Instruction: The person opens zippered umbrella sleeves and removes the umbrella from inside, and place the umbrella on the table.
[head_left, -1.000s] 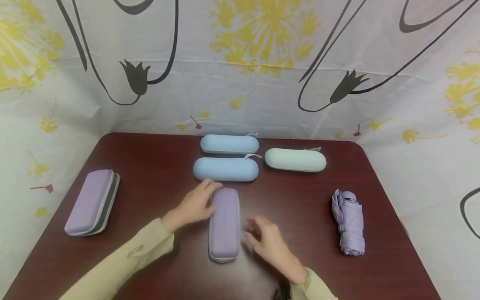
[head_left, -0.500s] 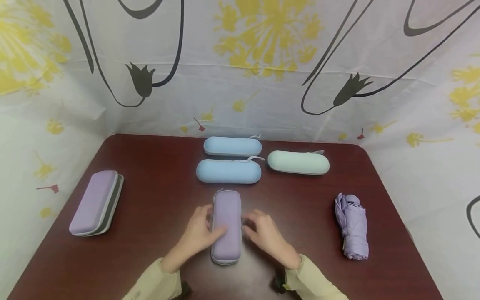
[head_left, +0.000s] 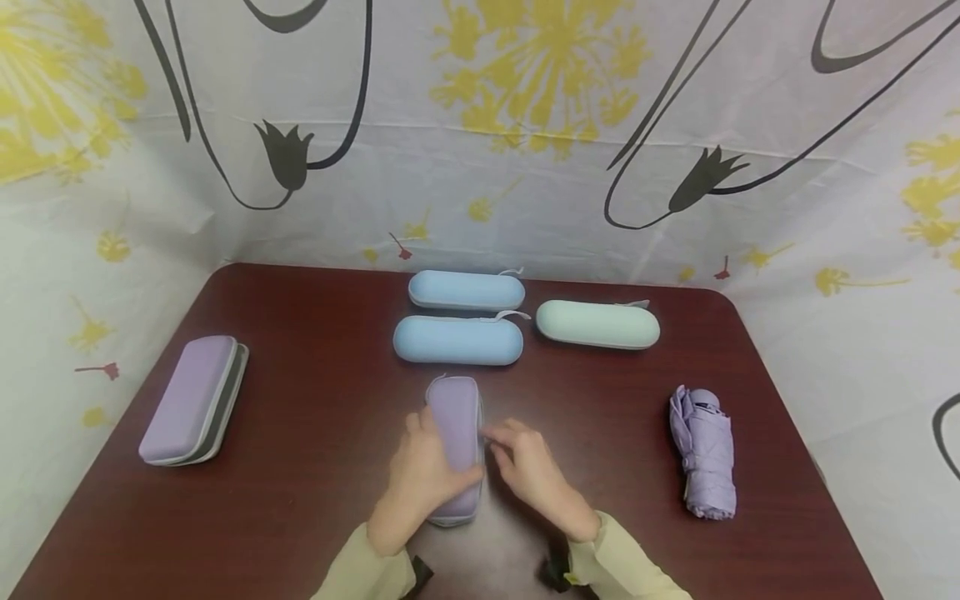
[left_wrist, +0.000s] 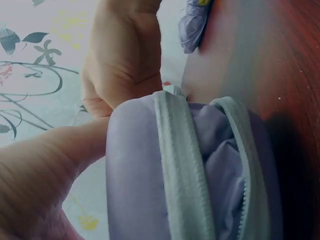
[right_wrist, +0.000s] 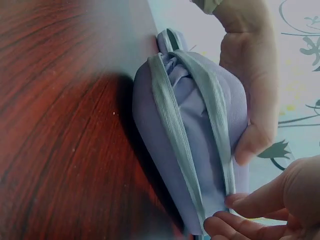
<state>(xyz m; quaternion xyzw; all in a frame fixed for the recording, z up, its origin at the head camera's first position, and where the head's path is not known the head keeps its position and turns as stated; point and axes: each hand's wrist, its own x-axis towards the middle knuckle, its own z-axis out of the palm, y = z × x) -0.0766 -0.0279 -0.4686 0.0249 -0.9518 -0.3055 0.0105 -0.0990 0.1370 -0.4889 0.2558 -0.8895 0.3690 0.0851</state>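
Note:
A purple zip pencil case (head_left: 457,417) lies lengthwise at the middle of the table. My left hand (head_left: 420,475) holds it from the left, its thumb across the top near the front end. At the case's right side my right hand (head_left: 528,467) pinches the zipper edge; in the right wrist view its thumb and fingertips (right_wrist: 240,202) meet there. The slider itself is hidden by those fingers. Both wrist views show pale zipper tapes (left_wrist: 182,165) parted, with folded purple fabric (right_wrist: 195,120) between them.
Beyond are two blue cases (head_left: 457,340) and a mint green case (head_left: 597,324). Another purple case (head_left: 191,400), its side showing a dark band, lies at the left. A folded purple umbrella (head_left: 708,458) lies at the right. A patterned curtain (head_left: 480,225) surrounds the brown table (head_left: 315,333).
My left hand moved from the case's far left end toward its near part, and its thumb came across the top. My right hand came in to the case's right edge and pinches the zipper.

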